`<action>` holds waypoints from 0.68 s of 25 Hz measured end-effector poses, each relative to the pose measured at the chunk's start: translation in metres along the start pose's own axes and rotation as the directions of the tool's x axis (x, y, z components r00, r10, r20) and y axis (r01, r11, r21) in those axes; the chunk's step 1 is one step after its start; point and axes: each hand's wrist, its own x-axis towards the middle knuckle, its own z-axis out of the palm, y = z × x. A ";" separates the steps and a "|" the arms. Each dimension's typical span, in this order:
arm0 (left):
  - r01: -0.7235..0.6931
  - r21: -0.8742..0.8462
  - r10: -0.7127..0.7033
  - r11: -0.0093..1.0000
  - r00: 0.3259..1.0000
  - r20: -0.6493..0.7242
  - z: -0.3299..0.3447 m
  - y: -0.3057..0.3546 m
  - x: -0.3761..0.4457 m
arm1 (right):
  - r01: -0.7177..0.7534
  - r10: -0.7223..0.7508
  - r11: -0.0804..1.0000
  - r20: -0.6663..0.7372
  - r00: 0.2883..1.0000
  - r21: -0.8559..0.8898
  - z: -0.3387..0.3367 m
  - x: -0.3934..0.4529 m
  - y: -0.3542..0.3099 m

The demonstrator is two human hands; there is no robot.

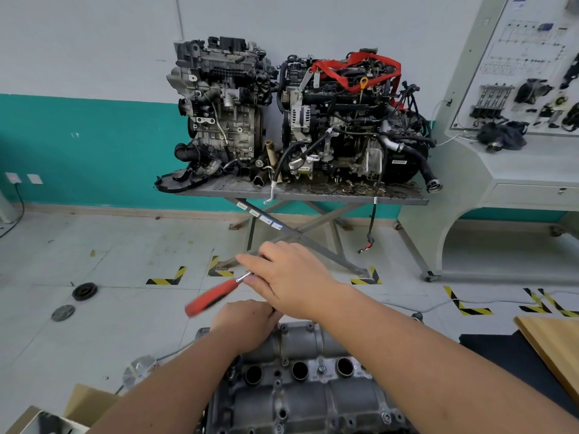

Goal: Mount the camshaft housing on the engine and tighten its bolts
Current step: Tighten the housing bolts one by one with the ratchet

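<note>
The grey camshaft housing [300,399] lies on the engine at the bottom centre, with three round plug holes and several bolts [322,368] along it. My right hand [291,277] grips the metal neck of a ratchet wrench [210,297], and its blurred red handle points to the left. Just below, my left hand [244,324] is curled at the housing's far edge around the tool's lower end, which is mostly hidden under both hands.
Two engines [300,120] stand on a scissor lift table [297,195] against the far wall. A training board [517,89] with parts is at the right. Also in view are a wooden board [554,346], a cardboard box [84,405] and two round discs [84,291] on the floor.
</note>
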 end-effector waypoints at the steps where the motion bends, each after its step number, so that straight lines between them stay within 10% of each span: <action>1: 0.003 0.004 -0.003 1.000 1.000 0.001 0.001 -0.001 0.000 | -0.057 0.057 0.998 -0.013 0.998 0.004 -0.002 0.004 -0.004; 5: 0.040 0.020 -0.040 0.999 0.999 0.001 0.005 -0.002 -0.001 | -0.505 0.478 0.749 0.178 0.860 0.429 -0.007 0.021 -0.016; 8: 0.043 0.016 -0.043 0.999 0.999 0.031 0.004 0.000 -0.001 | -0.493 0.519 -0.198 0.517 0.681 0.847 -0.008 0.020 -0.019; 10: 0.042 -0.007 -0.042 0.999 0.998 0.041 0.002 0.001 0.000 | -0.194 0.551 -0.557 0.534 0.641 0.808 -0.003 0.012 -0.016; 13: 0.056 -0.044 -0.054 0.997 0.998 0.045 0.000 0.000 0.001 | 0.016 0.733 -0.478 0.388 0.559 0.878 0.017 0.002 -0.019; 17: 0.082 -0.026 -0.080 0.996 0.994 0.081 -0.005 0.002 -0.002 | -0.172 0.726 0.093 0.052 0.686 0.981 0.034 -0.006 -0.038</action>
